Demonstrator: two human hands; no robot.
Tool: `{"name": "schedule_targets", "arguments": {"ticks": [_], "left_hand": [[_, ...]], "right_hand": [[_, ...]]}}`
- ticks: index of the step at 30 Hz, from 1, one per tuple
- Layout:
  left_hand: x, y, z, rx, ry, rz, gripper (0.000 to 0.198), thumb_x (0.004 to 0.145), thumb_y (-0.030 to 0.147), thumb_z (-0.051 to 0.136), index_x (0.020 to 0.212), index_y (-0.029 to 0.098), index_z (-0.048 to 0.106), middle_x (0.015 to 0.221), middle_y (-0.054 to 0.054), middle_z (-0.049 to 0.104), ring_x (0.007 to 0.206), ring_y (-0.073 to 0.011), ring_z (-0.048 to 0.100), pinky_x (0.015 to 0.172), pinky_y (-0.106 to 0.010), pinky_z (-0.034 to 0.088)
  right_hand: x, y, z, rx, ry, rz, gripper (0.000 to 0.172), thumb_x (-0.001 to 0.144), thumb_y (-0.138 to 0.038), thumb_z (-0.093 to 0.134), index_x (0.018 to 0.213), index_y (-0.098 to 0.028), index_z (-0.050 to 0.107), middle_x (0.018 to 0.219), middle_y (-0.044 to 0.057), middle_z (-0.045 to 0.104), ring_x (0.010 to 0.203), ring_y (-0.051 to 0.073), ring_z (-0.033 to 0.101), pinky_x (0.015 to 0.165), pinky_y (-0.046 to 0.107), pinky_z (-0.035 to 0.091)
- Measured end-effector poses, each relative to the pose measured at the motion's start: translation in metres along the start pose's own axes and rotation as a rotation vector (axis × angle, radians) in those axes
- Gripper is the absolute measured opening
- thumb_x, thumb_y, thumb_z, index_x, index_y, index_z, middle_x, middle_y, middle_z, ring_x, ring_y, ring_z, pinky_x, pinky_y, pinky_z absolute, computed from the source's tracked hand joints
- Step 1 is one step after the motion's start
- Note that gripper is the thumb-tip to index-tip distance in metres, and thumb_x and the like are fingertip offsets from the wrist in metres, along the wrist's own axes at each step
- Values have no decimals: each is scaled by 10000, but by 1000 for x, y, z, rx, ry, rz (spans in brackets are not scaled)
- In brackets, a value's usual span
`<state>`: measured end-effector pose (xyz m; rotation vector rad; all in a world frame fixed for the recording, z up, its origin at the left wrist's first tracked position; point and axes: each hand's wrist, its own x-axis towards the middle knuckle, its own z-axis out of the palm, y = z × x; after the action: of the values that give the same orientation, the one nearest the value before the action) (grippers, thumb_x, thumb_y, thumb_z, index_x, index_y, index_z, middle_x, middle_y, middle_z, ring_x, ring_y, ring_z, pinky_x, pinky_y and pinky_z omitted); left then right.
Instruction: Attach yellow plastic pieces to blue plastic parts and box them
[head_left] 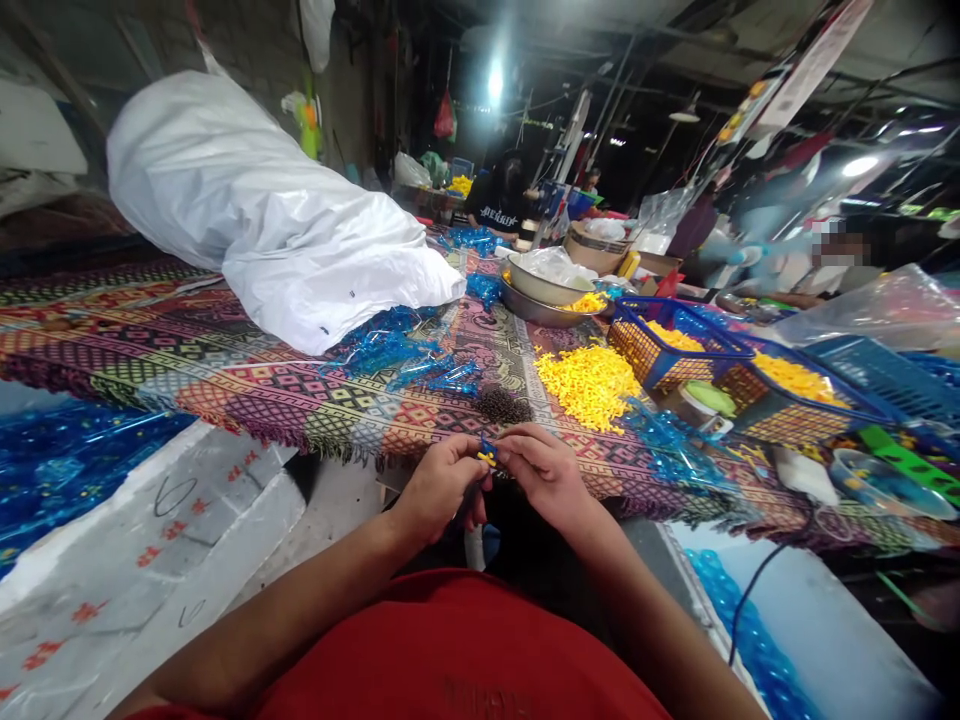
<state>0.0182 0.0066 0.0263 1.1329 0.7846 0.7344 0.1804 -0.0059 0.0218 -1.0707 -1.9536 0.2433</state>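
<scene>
My left hand [442, 485] and my right hand [546, 472] meet at the table's front edge, fingers pinched close together. Between their fingertips is a small yellow and blue plastic piece [487, 455], with the left fingers on its yellow part and the right fingertips at its blue part. Its exact shape is too small to tell. Just beyond the hands lies a heap of small dark beads [504, 405]. A pile of small yellow plastic pieces [589, 385] spreads to the right of it. Clear blue plastic pieces [420, 360] lie behind to the left.
A big white sack [285, 220] lies on the patterned tablecloth [247, 385] at the left. Metal bowls [551, 290] and blue baskets [667, 350] holding yellow pieces stand at the right. White foam boxes [225, 530] with blue items flank me. A person in black [499, 200] sits at the back.
</scene>
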Motion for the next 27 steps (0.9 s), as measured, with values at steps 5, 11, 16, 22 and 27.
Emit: {"name": "schedule_targets", "arguments": {"ticks": [5,11,16,22,27], "left_hand": [[0,-7,1,24,55,56,97,742,215,436,819,170,473,624,37,535,347,-78,492,281,-167,343],[2,-12,1,1,91,64,125,743,209,421,847,171,480,631,44,533,340,-73,485,271,-170,328],[3,-15,3,-3,126,46,116,737,210,417,826,168,479,618,42,539,328,-80,488,265,-178,334],[8,-22,-3,-49,147,5,88,728,231,444,765,161,483,588,21,569,330,-91,496,263,-180,324],[8,-23,-2,-36,148,11,81,730,228,446,726,158,488,588,14,568,336,-91,497,270,-179,320]], "right_hand": [[2,0,0,0,-6,-4,163,862,-177,481,905,-200,637,905,77,605,845,166,584,720,299,508],[2,5,2,23,-7,-5,165,857,-189,504,929,-209,651,950,73,618,888,168,591,760,300,507],[2,5,7,2,-56,-6,193,875,-206,475,949,-206,653,944,74,625,862,163,594,729,294,504],[-11,39,-27,-206,144,151,177,852,-262,512,905,-189,663,887,70,649,829,179,604,760,322,489],[-34,92,-57,-649,-7,417,292,861,-351,457,815,-182,690,793,82,639,739,198,584,648,311,447]]}}
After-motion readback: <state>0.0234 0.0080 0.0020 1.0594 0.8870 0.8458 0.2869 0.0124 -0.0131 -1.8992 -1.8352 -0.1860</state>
